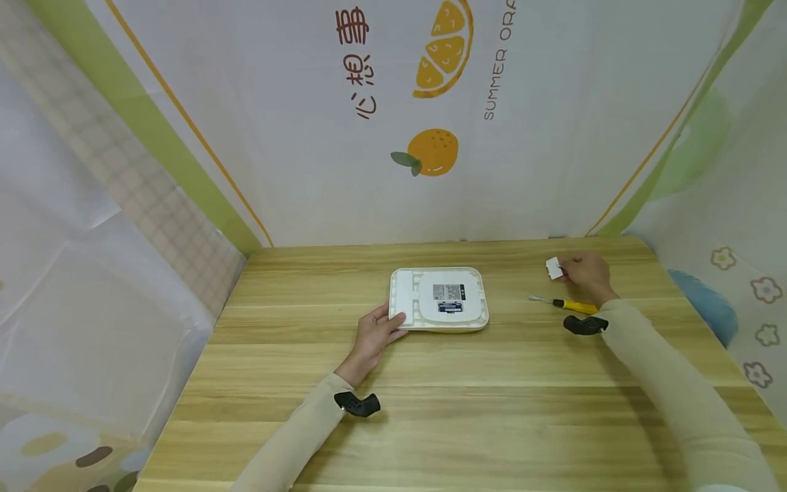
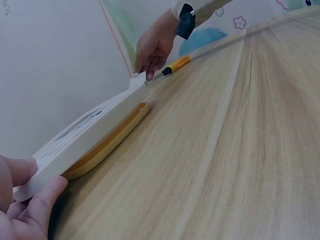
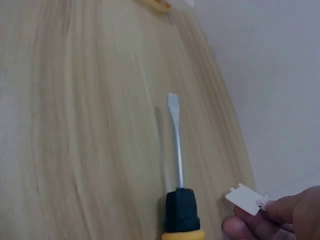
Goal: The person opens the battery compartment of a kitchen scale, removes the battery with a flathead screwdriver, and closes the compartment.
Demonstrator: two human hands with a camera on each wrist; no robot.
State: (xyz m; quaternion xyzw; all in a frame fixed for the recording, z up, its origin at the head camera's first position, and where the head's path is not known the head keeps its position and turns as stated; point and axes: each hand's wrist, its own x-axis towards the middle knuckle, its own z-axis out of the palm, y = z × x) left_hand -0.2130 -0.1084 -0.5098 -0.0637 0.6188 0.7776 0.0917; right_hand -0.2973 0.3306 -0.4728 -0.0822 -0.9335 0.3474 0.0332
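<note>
A wood-grain table [image 1: 467, 389] stands before a white, fruit-printed backdrop [image 1: 369, 184].

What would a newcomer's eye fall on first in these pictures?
Probably the white device on the far half of the table, batteries showing in its upward face, the left hand gripping its near left corner. Next, to its right, the right hand pinches a small white piece, with a yellow-handled screwdriver lying just below in the head view. The orange fruit print stands out on the backdrop behind.
</note>
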